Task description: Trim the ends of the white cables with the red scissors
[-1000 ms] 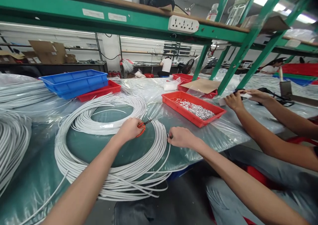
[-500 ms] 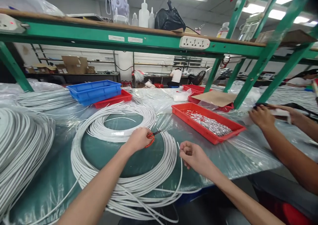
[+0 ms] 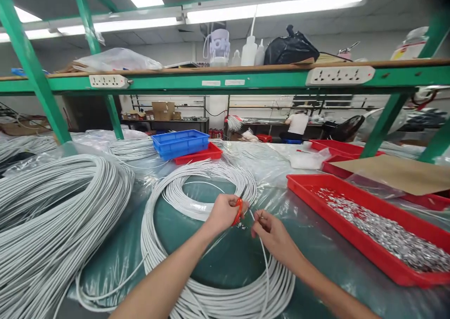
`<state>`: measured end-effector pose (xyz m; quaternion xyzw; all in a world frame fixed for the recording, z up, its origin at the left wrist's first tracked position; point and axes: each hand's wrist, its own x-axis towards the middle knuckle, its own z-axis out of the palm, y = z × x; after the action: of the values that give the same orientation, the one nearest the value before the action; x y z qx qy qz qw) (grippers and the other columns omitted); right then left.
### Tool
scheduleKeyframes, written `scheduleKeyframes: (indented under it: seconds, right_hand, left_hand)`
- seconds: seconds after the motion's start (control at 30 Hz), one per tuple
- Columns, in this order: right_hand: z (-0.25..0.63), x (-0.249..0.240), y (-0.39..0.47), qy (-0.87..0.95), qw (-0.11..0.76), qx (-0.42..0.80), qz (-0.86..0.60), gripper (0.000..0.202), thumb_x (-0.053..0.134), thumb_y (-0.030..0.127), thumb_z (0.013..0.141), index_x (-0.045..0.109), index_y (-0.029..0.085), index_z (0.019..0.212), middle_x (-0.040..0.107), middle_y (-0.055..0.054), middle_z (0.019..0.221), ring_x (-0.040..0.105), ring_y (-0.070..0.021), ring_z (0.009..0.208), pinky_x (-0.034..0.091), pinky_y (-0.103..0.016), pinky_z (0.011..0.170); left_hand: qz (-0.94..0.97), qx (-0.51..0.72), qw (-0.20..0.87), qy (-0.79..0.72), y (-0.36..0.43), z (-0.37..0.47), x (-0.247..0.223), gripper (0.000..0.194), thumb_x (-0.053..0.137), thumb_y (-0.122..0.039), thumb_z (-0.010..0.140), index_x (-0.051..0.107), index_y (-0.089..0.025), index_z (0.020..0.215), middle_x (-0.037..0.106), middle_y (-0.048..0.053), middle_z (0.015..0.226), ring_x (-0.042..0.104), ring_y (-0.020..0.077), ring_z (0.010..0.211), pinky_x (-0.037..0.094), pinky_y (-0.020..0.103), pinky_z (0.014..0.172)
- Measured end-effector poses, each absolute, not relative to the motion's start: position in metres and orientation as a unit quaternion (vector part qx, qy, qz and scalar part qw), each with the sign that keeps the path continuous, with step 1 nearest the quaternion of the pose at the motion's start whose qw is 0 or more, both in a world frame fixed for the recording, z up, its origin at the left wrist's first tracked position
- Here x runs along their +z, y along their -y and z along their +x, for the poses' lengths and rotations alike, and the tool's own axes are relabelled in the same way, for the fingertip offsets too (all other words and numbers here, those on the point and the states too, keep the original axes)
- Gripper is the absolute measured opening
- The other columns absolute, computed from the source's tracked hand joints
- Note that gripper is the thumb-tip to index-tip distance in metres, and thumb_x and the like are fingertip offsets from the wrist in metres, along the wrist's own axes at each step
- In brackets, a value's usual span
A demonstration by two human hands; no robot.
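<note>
My left hand (image 3: pixel 225 212) is closed round the orange handles of a pair of scissors (image 3: pixel 239 211), whose dark blades point up and away. Close to its right, my right hand (image 3: pixel 270 230) pinches a white cable (image 3: pixel 264 258) near its end; the cable's tip rises between the two hands. Both hands are above a large coil of white cable (image 3: pixel 154 225) lying on the green table. A smaller white coil (image 3: pixel 176 194) overlaps its far side. Small bits lie on the table just below the scissors.
Another big cable coil (image 3: pixel 105 197) fills the left. Behind are a blue tray (image 3: pixel 181 143) and a red tray (image 3: pixel 211 154). At right, a long red tray (image 3: pixel 351 230) holds small metal parts. A green shelf (image 3: pixel 267 80) spans above. A person (image 3: pixel 298 124) sits far back.
The view has swung right to left, so the neighbour's hands at the right are out of sight. My hands have come closer together, with the cable end now beside the scissors.
</note>
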<state>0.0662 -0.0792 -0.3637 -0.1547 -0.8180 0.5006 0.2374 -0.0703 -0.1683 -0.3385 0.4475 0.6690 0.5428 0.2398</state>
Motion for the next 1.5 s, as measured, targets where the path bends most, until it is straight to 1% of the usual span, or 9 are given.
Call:
scheduleKeyframes:
  seconds: [0.1,0.27,0.57,0.73,0.87,1.0,1.27,1.37,1.5]
  right_hand:
    - [0.069,-0.368,0.077,0.792,0.239,0.546,-0.134,0.016,0.047,0.034,0.083,0.039,0.021,0.083,0.055,0.005,0.056,0.043,-0.0115,0.051,0.031,-0.024,0.053]
    - [0.077,-0.372,0.072,0.767,0.215,0.597,-0.098,0.013,0.049,0.03,0.085,0.041,0.02,0.085,0.057,0.005,0.056,0.043,-0.0097,0.05,0.031,-0.023,0.052]
    - [0.077,-0.38,0.064,0.713,0.188,0.67,-0.091,0.008,0.051,0.019,0.085,0.043,0.02,0.085,0.061,0.005,0.056,0.039,-0.0066,0.045,0.03,-0.02,0.047]
    - [0.076,-0.381,0.063,0.688,0.19,0.695,-0.089,0.012,0.055,0.027,0.087,0.046,0.02,0.09,0.065,0.003,0.06,0.046,-0.0075,0.045,0.034,-0.018,0.044]
    - [0.074,-0.376,0.06,0.631,0.145,0.756,-0.096,0.031,0.056,0.048,0.086,0.053,0.017,0.089,0.066,-0.001,0.062,0.053,-0.0107,0.043,0.038,-0.02,0.038]
    - [0.075,-0.372,0.059,0.582,0.108,0.803,-0.067,0.042,0.061,0.055,0.081,0.062,0.013,0.084,0.065,-0.003,0.06,0.056,-0.0111,0.045,0.043,-0.023,0.044]
    - [0.081,-0.368,0.06,0.532,0.087,0.842,-0.041,0.036,0.071,0.049,0.079,0.066,0.014,0.082,0.054,0.002,0.057,0.05,-0.0091,0.048,0.043,-0.024,0.05]
    - [0.079,-0.37,0.06,0.531,0.111,0.839,-0.036,0.033,0.072,0.047,0.079,0.065,0.014,0.079,0.05,0.004,0.057,0.048,-0.0085,0.049,0.042,-0.024,0.052]
    - [0.079,-0.371,0.059,0.539,0.165,0.825,-0.04,0.029,0.072,0.042,0.08,0.067,0.013,0.08,0.057,0.001,0.063,0.051,-0.0088,0.053,0.04,-0.025,0.055]
  left_hand:
    - [0.423,0.568,0.278,-0.649,0.168,-0.069,-0.337,0.053,0.063,-0.066,0.071,0.052,-0.016,0.061,0.058,0.004,0.058,0.049,0.0097,0.045,0.036,0.023,0.045]
    - [0.415,0.562,0.309,-0.646,0.167,-0.066,-0.332,0.049,0.074,-0.058,0.066,0.053,-0.015,0.058,0.057,0.002,0.053,0.048,0.0084,0.043,0.037,0.021,0.044]
    - [0.429,0.505,0.265,-0.701,0.17,-0.064,-0.337,0.034,0.075,-0.042,0.073,0.059,-0.013,0.065,0.055,-0.002,0.053,0.045,0.0071,0.047,0.035,0.018,0.046]
    - [0.445,0.474,0.252,-0.717,0.171,-0.069,-0.338,0.034,0.074,-0.039,0.075,0.055,-0.014,0.06,0.053,-0.002,0.051,0.043,0.0067,0.047,0.033,0.018,0.045]
    - [0.448,0.49,0.255,-0.703,0.171,-0.065,-0.335,0.033,0.077,-0.037,0.073,0.057,-0.013,0.061,0.054,-0.003,0.049,0.045,0.0066,0.046,0.033,0.017,0.045]
    - [0.447,0.513,0.253,-0.688,0.171,-0.062,-0.332,0.03,0.079,-0.034,0.071,0.06,-0.012,0.063,0.054,-0.003,0.049,0.044,0.0056,0.044,0.032,0.016,0.044]
    - [0.472,0.52,0.272,-0.658,0.174,-0.056,-0.33,0.027,0.078,-0.031,0.073,0.061,-0.012,0.063,0.057,-0.002,0.055,0.048,0.0058,0.049,0.037,0.016,0.048]
    - [0.481,0.491,0.279,-0.671,0.175,-0.062,-0.327,0.029,0.075,-0.032,0.075,0.059,-0.012,0.063,0.055,-0.002,0.052,0.045,0.0058,0.047,0.034,0.016,0.046]
    - [0.498,0.432,0.261,-0.705,0.181,-0.074,-0.321,0.031,0.072,-0.036,0.078,0.057,-0.012,0.064,0.051,-0.002,0.053,0.041,0.0066,0.05,0.031,0.018,0.047]
